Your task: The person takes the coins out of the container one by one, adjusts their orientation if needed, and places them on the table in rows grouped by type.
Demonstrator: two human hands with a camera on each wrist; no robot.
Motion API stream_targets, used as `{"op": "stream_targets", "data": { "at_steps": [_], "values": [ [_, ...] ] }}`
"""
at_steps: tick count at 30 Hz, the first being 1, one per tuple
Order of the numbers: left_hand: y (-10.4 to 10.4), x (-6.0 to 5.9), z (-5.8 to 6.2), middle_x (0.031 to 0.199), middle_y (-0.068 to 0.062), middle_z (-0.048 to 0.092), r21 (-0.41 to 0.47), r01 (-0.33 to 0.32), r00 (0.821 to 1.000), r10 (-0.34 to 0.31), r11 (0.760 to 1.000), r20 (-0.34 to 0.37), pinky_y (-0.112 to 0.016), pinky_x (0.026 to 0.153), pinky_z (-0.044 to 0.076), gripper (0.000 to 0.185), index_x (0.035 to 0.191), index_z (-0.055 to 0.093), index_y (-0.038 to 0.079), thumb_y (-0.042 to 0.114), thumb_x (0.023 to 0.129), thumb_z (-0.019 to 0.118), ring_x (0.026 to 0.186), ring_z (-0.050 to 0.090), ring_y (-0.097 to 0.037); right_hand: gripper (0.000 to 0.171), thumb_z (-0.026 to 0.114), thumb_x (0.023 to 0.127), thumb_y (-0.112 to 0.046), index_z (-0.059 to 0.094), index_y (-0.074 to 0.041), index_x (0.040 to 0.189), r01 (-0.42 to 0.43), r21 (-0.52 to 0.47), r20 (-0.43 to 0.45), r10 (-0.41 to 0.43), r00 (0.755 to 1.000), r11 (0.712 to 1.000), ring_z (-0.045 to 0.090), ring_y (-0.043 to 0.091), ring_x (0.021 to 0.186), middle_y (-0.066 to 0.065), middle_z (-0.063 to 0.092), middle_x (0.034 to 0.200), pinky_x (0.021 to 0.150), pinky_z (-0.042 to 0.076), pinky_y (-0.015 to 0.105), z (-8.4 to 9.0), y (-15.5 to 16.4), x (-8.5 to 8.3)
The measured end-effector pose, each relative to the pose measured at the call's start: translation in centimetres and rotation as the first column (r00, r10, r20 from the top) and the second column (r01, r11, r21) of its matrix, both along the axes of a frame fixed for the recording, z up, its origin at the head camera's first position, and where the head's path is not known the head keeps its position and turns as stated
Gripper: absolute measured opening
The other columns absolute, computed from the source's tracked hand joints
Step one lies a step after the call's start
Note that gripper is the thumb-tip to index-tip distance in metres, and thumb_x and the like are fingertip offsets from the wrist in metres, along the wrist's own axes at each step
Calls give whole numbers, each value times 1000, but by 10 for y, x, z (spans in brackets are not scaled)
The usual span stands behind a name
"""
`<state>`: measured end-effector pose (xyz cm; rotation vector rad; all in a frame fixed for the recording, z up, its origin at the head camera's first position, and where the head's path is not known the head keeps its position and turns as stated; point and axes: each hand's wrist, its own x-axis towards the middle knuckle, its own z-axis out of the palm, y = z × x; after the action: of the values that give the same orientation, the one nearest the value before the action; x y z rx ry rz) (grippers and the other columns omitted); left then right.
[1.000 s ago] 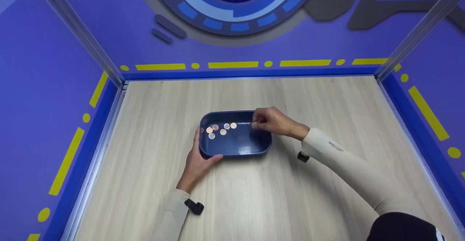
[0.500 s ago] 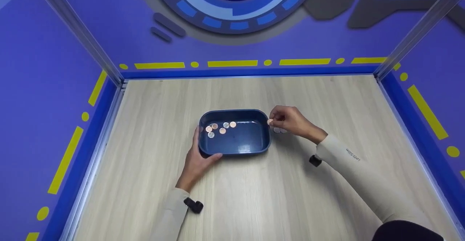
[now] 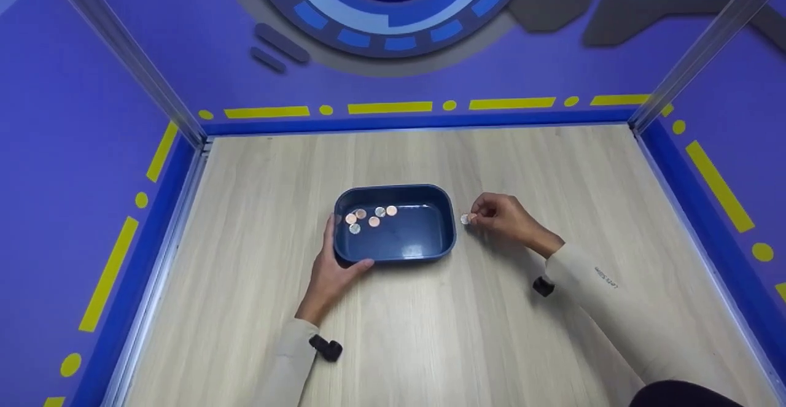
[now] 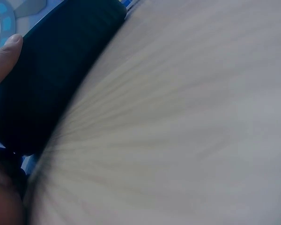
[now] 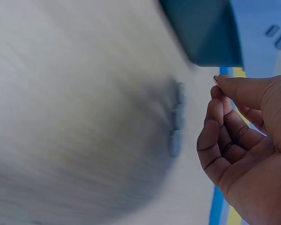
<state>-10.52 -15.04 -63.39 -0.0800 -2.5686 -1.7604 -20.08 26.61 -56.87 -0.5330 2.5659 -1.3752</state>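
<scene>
I saw the left hand (image 3: 331,272) holding the blue tray (image 3: 394,253) on the table (image 3: 430,333). The right hand (image 3: 500,217), fingers curled, was at coins (image 3: 465,219) beside the tray; I couldn't tell if it pinched one.

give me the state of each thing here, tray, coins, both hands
blue tray: upright on the table, gripped at its left end.
coins in tray: six, lying flat near the far left.
coins on table: lying right of the tray, outside it.
left hand: holds the tray's corner.
right hand: fingers curled beside the table coins; grip unclear.
</scene>
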Motion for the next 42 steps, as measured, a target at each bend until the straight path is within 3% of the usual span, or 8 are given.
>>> {"op": "stream_targets", "data": {
  "at_steps": [4,12,20,25,32,42],
  "values": [
    [0,1,0,180,-17,28,-11,-1,1000,1,1000,4,-62,129,29,134,179,8,22,46,83,97,162,34,-42,5,80,98,2,75,-1,99,-4,21,18,3,1000,1000,64,14,76,10,76,86,68,51,20,-11,1,9],
    [1,1,1,180,-13,29,-4,-11,1000,11,1000,16,-60,129,30,134,179,8,26,47,81,98,161,35,-39,8,79,94,4,75,-1,98,-11,79,-85,17,996,997,65,11,79,4,78,86,75,50,20,-24,-6,19],
    [0,0,0,181,-16,26,-2,10,1000,-10,1000,-3,-62,129,30,133,179,9,18,46,83,97,162,34,-41,10,77,93,4,76,-5,95,41,79,-126,-31,992,996,64,13,82,2,75,88,77,50,22,-31,-13,22],
    [0,1,2,180,-17,28,-3,6,1000,-6,1000,2,-62,129,30,134,179,8,19,45,83,97,162,35,-42,8,81,95,-1,76,-7,95,80,67,-144,-70,987,995,63,17,86,4,72,90,79,48,26,-35,-15,24],
    [0,-2,0,180,-18,29,-7,2,1000,-2,1000,-7,-63,128,31,134,179,9,19,45,83,98,161,36,-42,6,82,96,-2,79,0,100,122,55,-204,-109,973,991,60,19,85,7,70,90,78,47,31,-45,-15,29],
    [-1,-1,-1,178,-20,32,-10,-13,1000,13,1000,-19,-63,128,31,135,179,11,20,45,80,99,159,38,-43,10,85,94,-1,81,-1,103,163,5,-225,-158,961,987,63,19,85,4,72,91,77,50,29,-51,-14,32]
  ]
}}
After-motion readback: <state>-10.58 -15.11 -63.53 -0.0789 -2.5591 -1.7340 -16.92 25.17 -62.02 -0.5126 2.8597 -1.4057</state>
